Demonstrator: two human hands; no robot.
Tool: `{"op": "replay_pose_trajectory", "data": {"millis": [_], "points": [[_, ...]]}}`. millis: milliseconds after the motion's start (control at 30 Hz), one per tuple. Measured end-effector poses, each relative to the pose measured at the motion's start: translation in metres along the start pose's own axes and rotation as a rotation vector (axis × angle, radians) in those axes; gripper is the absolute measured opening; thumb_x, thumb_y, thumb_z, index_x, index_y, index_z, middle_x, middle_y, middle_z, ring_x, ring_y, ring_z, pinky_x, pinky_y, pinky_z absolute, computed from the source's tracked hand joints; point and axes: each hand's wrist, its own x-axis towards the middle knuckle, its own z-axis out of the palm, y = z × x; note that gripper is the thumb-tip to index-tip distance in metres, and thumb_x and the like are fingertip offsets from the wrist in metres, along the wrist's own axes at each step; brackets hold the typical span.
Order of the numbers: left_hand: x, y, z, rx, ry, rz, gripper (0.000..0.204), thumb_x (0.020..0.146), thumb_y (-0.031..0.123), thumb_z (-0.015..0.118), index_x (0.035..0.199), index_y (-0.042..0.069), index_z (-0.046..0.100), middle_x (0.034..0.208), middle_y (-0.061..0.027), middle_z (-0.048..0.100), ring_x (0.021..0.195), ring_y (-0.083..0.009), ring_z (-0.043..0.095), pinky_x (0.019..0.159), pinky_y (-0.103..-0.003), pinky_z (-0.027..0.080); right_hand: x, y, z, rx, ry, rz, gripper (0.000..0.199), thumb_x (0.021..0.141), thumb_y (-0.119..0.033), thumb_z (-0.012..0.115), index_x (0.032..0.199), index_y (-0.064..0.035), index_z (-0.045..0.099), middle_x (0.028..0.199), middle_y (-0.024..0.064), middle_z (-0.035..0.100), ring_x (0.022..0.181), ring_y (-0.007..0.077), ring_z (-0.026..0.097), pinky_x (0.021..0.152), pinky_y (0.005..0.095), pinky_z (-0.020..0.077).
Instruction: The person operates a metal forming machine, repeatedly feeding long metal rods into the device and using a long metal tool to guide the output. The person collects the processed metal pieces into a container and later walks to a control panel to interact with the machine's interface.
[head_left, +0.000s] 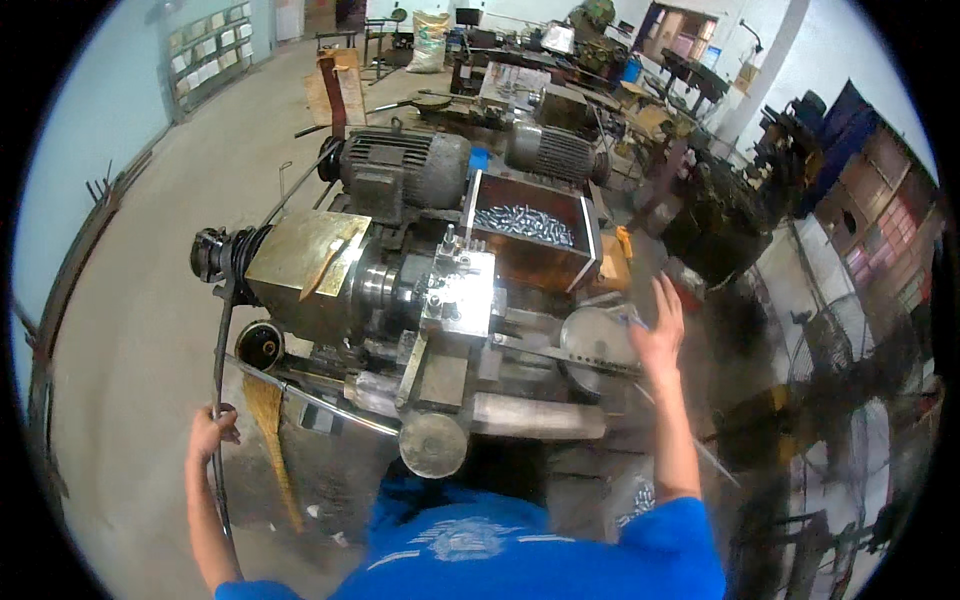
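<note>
On the left, my left hand [210, 432] curls its fingers around a long dark rod [221, 350], which runs down from beside the lathe's pulley end. My right hand [659, 335] is raised at the right of the lathe, beside a round metal disc [592, 345], with fingers stretched out. A small bluish bit shows by its thumb, too small to name. Between the hands stands the lathe, with a boxy headstock [300, 270], a shiny chuck [378, 290] and a bright tool post [462, 290]. A wooden-handled tool [326, 268] lies on the headstock cover.
A box [585, 272] of small metal parts [525, 224] sits behind the tool post. A large motor [405, 165] stands behind the headstock. A chrome bar [340, 408] and a straw broom [268, 425] are at the near left. Other machines crowd the back and right.
</note>
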Motion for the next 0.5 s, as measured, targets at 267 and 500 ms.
{"op": "replay_pose_trajectory", "data": {"millis": [267, 500], "points": [[0.056, -0.042, -0.028, -0.098, -0.009, 0.060, 0.030, 0.074, 0.015, 0.062, 0.094, -0.004, 0.051, 0.065, -0.0088, 0.052, 0.057, -0.0208, 0.056, 0.050, -0.034, 0.049, -0.256, 0.095, -0.025, -0.487, -0.354, 0.478, 0.089, 0.049, -0.017, 0.066, 0.129, -0.0021, 0.032, 0.138, 0.0140, 0.025, 0.129, 0.0291, 0.021, 0.105, 0.0402, 0.0186], [0.062, -0.061, -0.045, -0.045, 0.058, -0.006, 0.028, 0.077, 0.019, 0.063, 0.092, -0.002, 0.052, 0.057, -0.0093, 0.051, 0.044, -0.0159, 0.045, 0.042, -0.031, 0.040, -0.169, 0.075, -0.091, -0.412, -0.024, 0.396, 0.083, 0.054, -0.014, 0.060, 0.130, -0.0002, 0.030, 0.135, 0.0168, 0.030, 0.128, 0.0323, 0.022, 0.106, 0.0428, 0.0165]]}}
